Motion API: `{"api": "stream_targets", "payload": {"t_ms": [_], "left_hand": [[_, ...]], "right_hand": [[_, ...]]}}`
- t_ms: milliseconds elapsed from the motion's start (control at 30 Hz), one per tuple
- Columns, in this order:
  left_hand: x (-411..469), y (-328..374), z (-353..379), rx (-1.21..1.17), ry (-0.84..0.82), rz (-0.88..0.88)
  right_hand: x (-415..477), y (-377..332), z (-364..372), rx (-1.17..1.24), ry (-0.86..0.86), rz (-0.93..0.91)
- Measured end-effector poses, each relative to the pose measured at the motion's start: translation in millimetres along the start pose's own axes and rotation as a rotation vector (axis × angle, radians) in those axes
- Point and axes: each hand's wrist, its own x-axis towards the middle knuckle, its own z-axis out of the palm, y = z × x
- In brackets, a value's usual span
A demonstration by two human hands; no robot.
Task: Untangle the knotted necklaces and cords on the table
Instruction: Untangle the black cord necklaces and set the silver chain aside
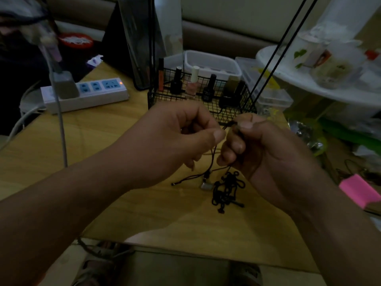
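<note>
Left hand [175,139] and right hand [255,149], fingers pinched on black cord [212,159], raised above worktop [144,203]; tangled cords [226,190] below.

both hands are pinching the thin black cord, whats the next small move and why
Probably ease the left hand and right hand slightly apart: both pinch the thin black cord close together, while its small grey pendant hangs beside a knotted black cord pile.

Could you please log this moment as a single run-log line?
left hand: pinching black cord | right hand: pinching same cord | pendant: on table | cord tangle: on table, untouched
</note>
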Motion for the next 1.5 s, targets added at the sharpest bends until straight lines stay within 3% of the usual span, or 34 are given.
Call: {"api": "stream_targets", "payload": {"t_ms": [500,767,1100,1300,1500], "left_hand": [[2.1,-1.9,1.2,-0.024,0.030,-0.004],[0.5,-6.2,0.5,0.109,0.041,0.047],[2.2,-10.5,1.3,0.254,0.029,0.100],[4.4,-13.6,0.0,0.308,0.033,0.054],[3.1,-13.9,4.9,0.387,0.061,0.045]], "right_hand": [[-5.9,-0.7,7.1,-0.486,0.111,-0.109],[-9.6,-2.0,11.5,-0.786,0.137,-0.272],[-11.1,6.4,9.0,-1.008,0.108,-0.350],[-7.0,8.3,6.0,-1.330,0.154,-0.554],[-6.8,6.6,13.4,-1.533,0.172,-0.584]]}}
